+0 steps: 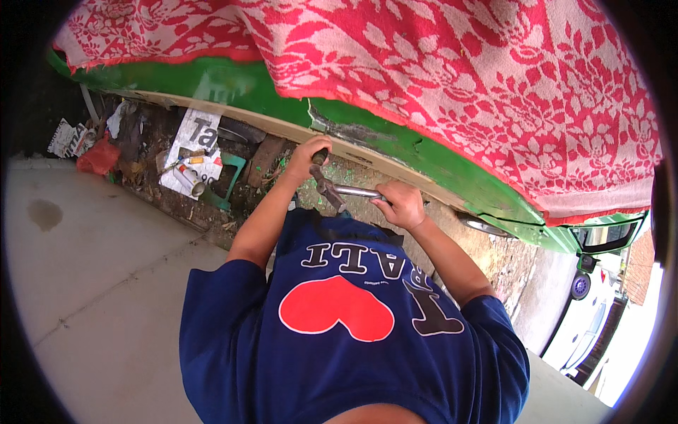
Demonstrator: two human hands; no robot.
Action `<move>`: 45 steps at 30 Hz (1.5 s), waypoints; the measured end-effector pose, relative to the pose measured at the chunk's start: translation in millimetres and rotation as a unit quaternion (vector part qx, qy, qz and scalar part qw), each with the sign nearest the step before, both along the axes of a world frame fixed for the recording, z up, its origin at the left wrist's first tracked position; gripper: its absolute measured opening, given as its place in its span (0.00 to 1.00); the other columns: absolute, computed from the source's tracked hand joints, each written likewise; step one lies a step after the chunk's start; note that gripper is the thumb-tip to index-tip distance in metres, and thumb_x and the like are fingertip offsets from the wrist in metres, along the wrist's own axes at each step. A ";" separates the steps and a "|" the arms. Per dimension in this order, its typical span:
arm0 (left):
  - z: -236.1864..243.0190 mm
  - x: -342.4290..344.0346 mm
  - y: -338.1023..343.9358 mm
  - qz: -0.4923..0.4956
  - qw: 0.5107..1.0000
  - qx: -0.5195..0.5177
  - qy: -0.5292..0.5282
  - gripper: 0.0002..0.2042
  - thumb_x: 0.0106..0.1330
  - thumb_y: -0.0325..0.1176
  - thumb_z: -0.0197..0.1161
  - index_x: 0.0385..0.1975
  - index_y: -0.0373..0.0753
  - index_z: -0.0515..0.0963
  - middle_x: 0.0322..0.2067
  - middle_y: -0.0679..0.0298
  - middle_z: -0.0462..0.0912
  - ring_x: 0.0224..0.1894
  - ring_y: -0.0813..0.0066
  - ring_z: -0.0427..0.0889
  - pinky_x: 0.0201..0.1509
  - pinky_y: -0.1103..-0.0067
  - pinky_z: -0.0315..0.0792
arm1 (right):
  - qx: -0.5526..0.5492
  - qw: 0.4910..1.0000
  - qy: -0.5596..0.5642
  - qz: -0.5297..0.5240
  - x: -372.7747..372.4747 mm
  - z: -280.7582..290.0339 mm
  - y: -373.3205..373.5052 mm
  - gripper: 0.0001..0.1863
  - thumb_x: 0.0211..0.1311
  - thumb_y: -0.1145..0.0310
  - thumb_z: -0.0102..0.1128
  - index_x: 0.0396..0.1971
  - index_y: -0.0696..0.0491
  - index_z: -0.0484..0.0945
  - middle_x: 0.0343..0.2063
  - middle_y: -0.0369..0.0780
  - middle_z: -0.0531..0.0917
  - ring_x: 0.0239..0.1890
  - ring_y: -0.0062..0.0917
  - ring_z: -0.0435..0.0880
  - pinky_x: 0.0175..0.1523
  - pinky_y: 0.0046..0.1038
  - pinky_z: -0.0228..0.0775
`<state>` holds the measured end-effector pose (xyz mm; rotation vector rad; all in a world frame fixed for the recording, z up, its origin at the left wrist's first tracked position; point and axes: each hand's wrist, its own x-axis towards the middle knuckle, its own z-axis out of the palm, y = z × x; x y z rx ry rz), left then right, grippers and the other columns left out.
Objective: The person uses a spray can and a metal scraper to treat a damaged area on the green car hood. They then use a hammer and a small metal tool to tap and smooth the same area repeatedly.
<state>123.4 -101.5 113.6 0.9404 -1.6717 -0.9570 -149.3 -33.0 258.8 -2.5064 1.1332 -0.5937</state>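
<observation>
Both of my hands are closed on tools in front of my navy printed shirt. My left hand (307, 159) grips a short dark handle (320, 156), held below the dented, scraped patch (332, 126) on a green car body (212, 81). My right hand (401, 205) grips the chrome handle (357, 191) of a hammer, whose rusty dark head (330, 189) is just below my left hand. Whether the dark handle touches the hammer head or is joined to it I cannot tell.
A red-and-white floral cloth (459, 63) covers much of the car. Beneath its sill lie newspaper (188, 131), a can (189, 182), a red plastic bag (97, 160) and debris. A concrete floor (99, 247) spreads to my left. A white car (586, 325) stands at far right.
</observation>
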 end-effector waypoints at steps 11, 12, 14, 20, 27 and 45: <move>-5.4 -10.6 -3.2 -0.004 0.999 -0.036 0.022 0.15 0.48 0.19 0.65 0.36 0.35 0.73 0.38 0.59 0.76 0.41 0.65 0.77 0.48 0.79 0.69 | -0.015 1.000 0.021 -0.007 -5.4 -18.6 0.5 0.12 0.58 0.58 0.66 0.33 0.51 0.80 0.24 0.41 0.81 0.27 0.36 0.82 0.30 0.36 0.74; -8.0 -9.2 -3.9 -0.003 0.999 -0.033 0.030 0.15 0.48 0.19 0.65 0.37 0.35 0.73 0.38 0.59 0.76 0.41 0.65 0.77 0.48 0.79 0.69 | -0.014 0.999 0.046 -0.010 -2.1 -22.5 -4.2 0.12 0.58 0.58 0.66 0.33 0.50 0.80 0.24 0.41 0.81 0.27 0.36 0.83 0.30 0.36 0.74; -13.0 -8.5 -4.0 0.010 0.999 -0.030 0.045 0.14 0.49 0.18 0.64 0.37 0.35 0.74 0.38 0.60 0.76 0.41 0.66 0.77 0.49 0.79 0.70 | -0.013 1.000 0.017 -0.017 -1.8 -24.1 -3.2 0.12 0.59 0.57 0.66 0.33 0.50 0.80 0.24 0.41 0.81 0.27 0.37 0.83 0.30 0.36 0.74; 6.5 -13.4 -0.4 0.009 1.000 0.009 0.020 0.14 0.50 0.18 0.65 0.37 0.35 0.74 0.40 0.60 0.76 0.42 0.64 0.77 0.50 0.78 0.70 | 0.008 0.995 0.080 -0.053 -8.1 -31.9 -4.7 0.13 0.59 0.57 0.66 0.34 0.51 0.81 0.25 0.42 0.82 0.28 0.38 0.83 0.30 0.36 0.75; 17.3 -20.3 1.4 0.030 0.999 0.037 0.012 0.16 0.46 0.16 0.67 0.36 0.37 0.74 0.39 0.60 0.78 0.44 0.63 0.78 0.53 0.77 0.70 | 0.037 0.994 0.054 -0.084 -10.1 -35.1 -3.9 0.13 0.62 0.55 0.63 0.32 0.50 0.81 0.24 0.43 0.82 0.28 0.41 0.83 0.31 0.38 0.74; 3.0 -23.4 -2.5 0.045 0.998 -0.029 -0.035 0.13 0.51 0.18 0.64 0.36 0.37 0.75 0.46 0.56 0.80 0.55 0.54 0.77 0.58 0.67 0.70 | 0.148 0.952 -0.092 -0.252 -24.0 -15.0 11.1 0.16 0.61 0.56 0.66 0.38 0.55 0.84 0.20 0.48 0.81 0.22 0.42 0.81 0.30 0.36 0.71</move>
